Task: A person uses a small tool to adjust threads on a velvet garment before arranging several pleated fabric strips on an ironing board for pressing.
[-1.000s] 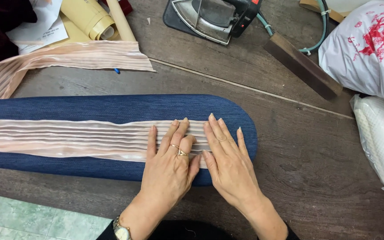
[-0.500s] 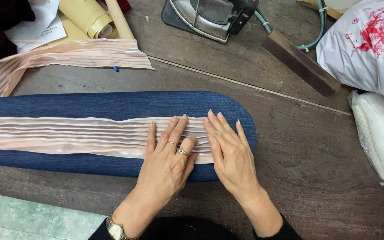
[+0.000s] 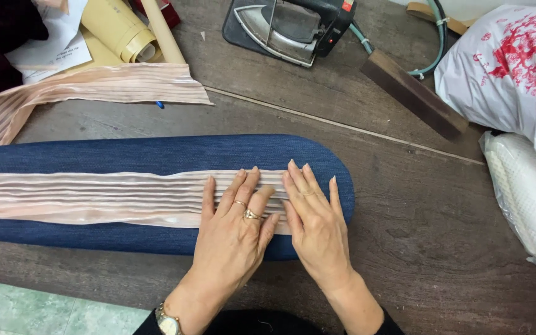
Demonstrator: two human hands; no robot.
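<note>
Both hands flat on the pleated strip

I had my left hand (image 3: 234,232) and right hand (image 3: 314,220) open, gripping nothing, palms pressing the end of the pink pleated strip (image 3: 94,197) where it lay along the blue padded board (image 3: 156,152); I judged that even pressure with spread fingers would keep the folds parallel, the iron (image 3: 290,25) parked well apart

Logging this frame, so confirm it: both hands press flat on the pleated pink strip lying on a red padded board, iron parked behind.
Not quite: the padded board is blue, not red, as the head view shows. Left hand and right hand do lie flat on the pleated pink strip, iron behind.
</note>
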